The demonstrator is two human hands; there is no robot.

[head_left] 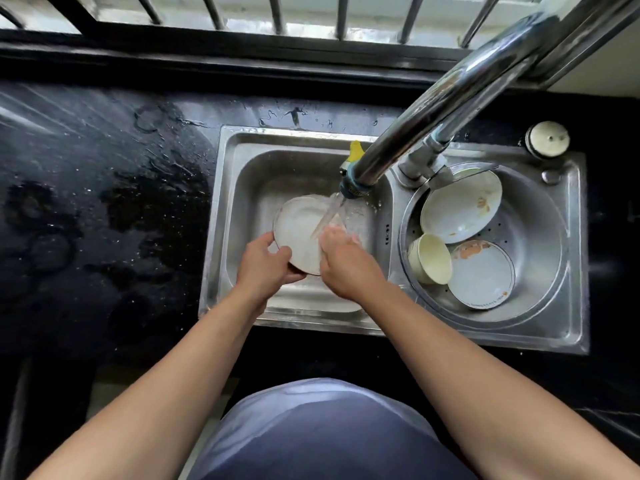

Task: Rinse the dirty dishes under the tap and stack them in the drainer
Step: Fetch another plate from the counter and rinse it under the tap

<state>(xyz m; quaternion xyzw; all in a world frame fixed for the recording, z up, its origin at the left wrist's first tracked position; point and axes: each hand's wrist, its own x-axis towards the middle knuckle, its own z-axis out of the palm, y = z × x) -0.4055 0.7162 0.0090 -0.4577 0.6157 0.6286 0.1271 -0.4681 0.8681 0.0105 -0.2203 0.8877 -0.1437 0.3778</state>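
- Round white ceramic plate (pixel 300 230): it sits over the left basin of the stainless steel double sink (pixel 221 216), tilted up toward the camera, with a thin brownish film on its face.
- Stream of water (pixel 329 216): it falls from the blue-collared spout of the curved chrome tap (pixel 433 109) and lands on the right part of the plate, just where the fingers meet it.
- Left hand (pixel 266 265): it grips the plate's near-left rim, thumb on the face and fingers curled behind.
- Right hand (pixel 346 261): it lies on the plate's right side, fingers together and pressed to the wet surface under the water; whether it also grips the rim cannot be told.
- Round steel drainer basin (pixel 540 230): on the right side of the sink, it holds three dishes touching one another: a large white bowl with orange smears (pixel 460 206) at the back, a cream cup lying on its side (pixel 431 259) at the front left, and a small white dish with orange residue (pixel 483 273) at the front right.
- Black stone countertop (pixel 104 202): it surrounds the sink, and is wet and splashed to the left.
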